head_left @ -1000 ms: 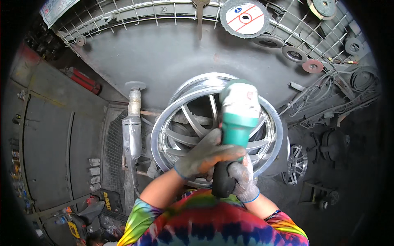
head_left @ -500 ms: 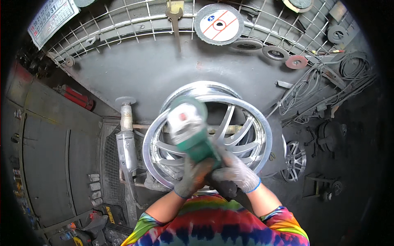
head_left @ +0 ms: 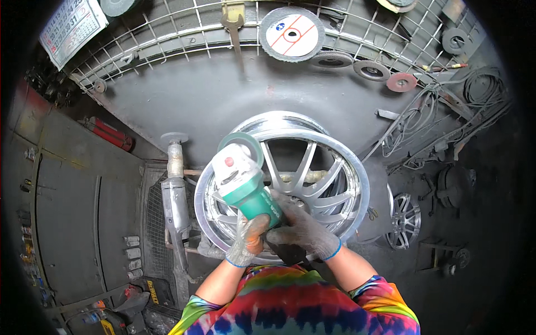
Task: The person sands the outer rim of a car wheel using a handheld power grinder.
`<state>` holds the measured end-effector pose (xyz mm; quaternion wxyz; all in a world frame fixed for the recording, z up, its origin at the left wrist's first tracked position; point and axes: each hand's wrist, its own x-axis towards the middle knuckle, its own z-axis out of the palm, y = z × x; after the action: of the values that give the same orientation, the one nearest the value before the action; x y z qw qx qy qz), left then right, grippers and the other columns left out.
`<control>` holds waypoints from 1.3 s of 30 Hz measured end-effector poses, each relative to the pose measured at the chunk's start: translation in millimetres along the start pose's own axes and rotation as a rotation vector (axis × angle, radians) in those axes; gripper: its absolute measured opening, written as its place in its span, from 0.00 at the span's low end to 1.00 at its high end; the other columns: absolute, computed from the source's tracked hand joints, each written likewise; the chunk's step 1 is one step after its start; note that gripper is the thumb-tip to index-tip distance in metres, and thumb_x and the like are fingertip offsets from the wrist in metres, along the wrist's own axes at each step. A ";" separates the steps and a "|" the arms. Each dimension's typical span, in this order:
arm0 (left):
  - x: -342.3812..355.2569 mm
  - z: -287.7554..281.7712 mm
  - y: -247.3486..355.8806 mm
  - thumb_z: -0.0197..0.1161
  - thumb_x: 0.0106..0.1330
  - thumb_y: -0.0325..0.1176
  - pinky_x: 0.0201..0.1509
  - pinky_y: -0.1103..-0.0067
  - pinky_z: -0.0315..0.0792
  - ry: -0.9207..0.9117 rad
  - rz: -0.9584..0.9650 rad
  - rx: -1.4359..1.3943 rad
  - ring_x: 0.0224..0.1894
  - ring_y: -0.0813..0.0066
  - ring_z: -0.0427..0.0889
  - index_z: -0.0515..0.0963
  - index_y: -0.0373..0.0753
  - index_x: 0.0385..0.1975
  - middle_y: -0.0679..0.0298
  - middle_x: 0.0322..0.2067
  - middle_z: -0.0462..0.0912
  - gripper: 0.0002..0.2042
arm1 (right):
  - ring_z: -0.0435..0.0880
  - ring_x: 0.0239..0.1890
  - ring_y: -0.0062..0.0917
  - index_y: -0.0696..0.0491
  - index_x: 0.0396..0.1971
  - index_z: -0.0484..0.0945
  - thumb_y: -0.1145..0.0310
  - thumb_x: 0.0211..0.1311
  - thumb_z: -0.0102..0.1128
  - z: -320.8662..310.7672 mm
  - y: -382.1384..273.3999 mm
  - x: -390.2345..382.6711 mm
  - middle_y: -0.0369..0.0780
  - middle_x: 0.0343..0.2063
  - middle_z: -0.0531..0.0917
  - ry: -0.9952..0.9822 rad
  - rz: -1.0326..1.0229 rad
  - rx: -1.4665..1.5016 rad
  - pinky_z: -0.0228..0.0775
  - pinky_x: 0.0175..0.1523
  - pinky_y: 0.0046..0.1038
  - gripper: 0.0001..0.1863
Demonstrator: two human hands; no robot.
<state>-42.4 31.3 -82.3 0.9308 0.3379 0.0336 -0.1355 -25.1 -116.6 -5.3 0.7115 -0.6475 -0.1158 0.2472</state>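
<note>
A green angle grinder (head_left: 251,195) with a whitish head and a round disc (head_left: 251,144) is held over the left part of a shiny multi-spoke alloy wheel (head_left: 362,184). My left hand (head_left: 247,240), in a grey-stained glove, wraps the grinder's green body from below. Gloved too, my right hand (head_left: 312,231) curls round the tool's dark rear part, its fingers pointing left. The disc overlaps the wheel's upper left rim in view; whether they touch I cannot tell.
Left of the wheel lies a silver grinder-like tool (head_left: 175,204) with a disc. Abrasive discs (head_left: 373,70) and a wrench (head_left: 234,30) hang on the wire grid (head_left: 151,36) behind. Cables (head_left: 413,123) hang at the right, above another wheel (head_left: 403,220).
The grinder has moved left and tilted further left, and its blur has gone. Both hands shifted left with it, my right hand now further up the tool. More spokes show.
</note>
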 end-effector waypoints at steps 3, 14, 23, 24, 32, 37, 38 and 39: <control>17.6 23.1 1.7 0.75 0.55 0.37 0.53 0.71 0.77 0.046 0.025 -0.022 0.48 0.65 0.81 0.69 0.35 0.59 0.58 0.50 0.79 0.32 | 0.77 0.53 0.26 0.58 0.62 0.67 0.75 0.52 0.65 -17.3 15.3 -17.0 0.40 0.51 0.78 0.080 0.002 0.025 0.69 0.60 0.31 0.33; 25.2 44.4 26.8 0.76 0.54 0.36 0.51 0.76 0.75 -0.305 -0.312 0.280 0.48 0.77 0.77 0.71 0.36 0.58 0.65 0.50 0.78 0.31 | 0.81 0.51 0.32 0.57 0.63 0.65 0.66 0.44 0.71 -11.3 38.5 -38.5 0.44 0.50 0.79 0.201 -0.106 0.247 0.75 0.58 0.33 0.42; -45.8 -26.3 -4.4 0.62 0.64 0.44 0.57 0.66 0.75 0.049 0.205 -0.234 0.50 0.63 0.81 0.69 0.36 0.59 0.56 0.49 0.80 0.26 | 0.80 0.49 0.27 0.56 0.60 0.71 0.66 0.48 0.71 28.5 3.9 27.1 0.43 0.45 0.81 -0.262 0.057 -0.236 0.72 0.56 0.29 0.35; -45.0 -26.2 -7.1 0.60 0.65 0.46 0.57 0.66 0.75 0.069 0.215 -0.210 0.49 0.63 0.82 0.69 0.36 0.59 0.55 0.48 0.80 0.27 | 0.77 0.51 0.24 0.57 0.63 0.67 0.68 0.50 0.70 26.7 2.8 29.6 0.42 0.49 0.79 -0.315 0.115 -0.256 0.70 0.57 0.28 0.38; 11.3 -5.4 0.0 0.65 0.63 0.33 0.54 0.71 0.75 -0.056 0.165 0.511 0.47 0.70 0.81 0.73 0.35 0.54 0.59 0.46 0.81 0.20 | 0.78 0.52 0.25 0.58 0.62 0.69 0.74 0.47 0.65 -8.6 33.7 -2.4 0.41 0.51 0.79 0.023 0.077 0.017 0.70 0.58 0.29 0.36; 31.1 20.1 45.8 0.65 0.62 0.32 0.54 0.76 0.74 -0.432 -0.205 0.486 0.48 0.74 0.80 0.72 0.34 0.56 0.62 0.48 0.80 0.23 | 0.85 0.32 0.26 0.63 0.50 0.76 0.78 0.43 0.60 16.8 44.8 -10.3 0.39 0.35 0.84 0.271 0.004 0.374 0.79 0.44 0.31 0.27; 21.4 13.7 41.1 0.68 0.61 0.32 0.52 0.76 0.75 -0.315 -0.146 0.391 0.46 0.75 0.79 0.73 0.35 0.54 0.62 0.47 0.80 0.22 | 0.84 0.40 0.28 0.61 0.55 0.72 0.74 0.44 0.65 7.5 55.2 -3.0 0.40 0.42 0.82 0.148 -0.045 0.112 0.78 0.49 0.30 0.32; 9.8 5.0 34.0 0.70 0.59 0.32 0.50 0.76 0.76 -0.199 -0.089 0.296 0.44 0.77 0.79 0.74 0.36 0.52 0.63 0.46 0.80 0.22 | 0.84 0.40 0.28 0.61 0.55 0.72 0.74 0.44 0.65 4.0 59.9 -2.5 0.40 0.42 0.82 0.147 -0.048 0.113 0.78 0.49 0.30 0.32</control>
<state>-23.8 50.9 -58.9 0.8627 0.4545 -0.0641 -0.2126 -41.3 -112.0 -63.0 0.7592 -0.6198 -0.0646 0.1878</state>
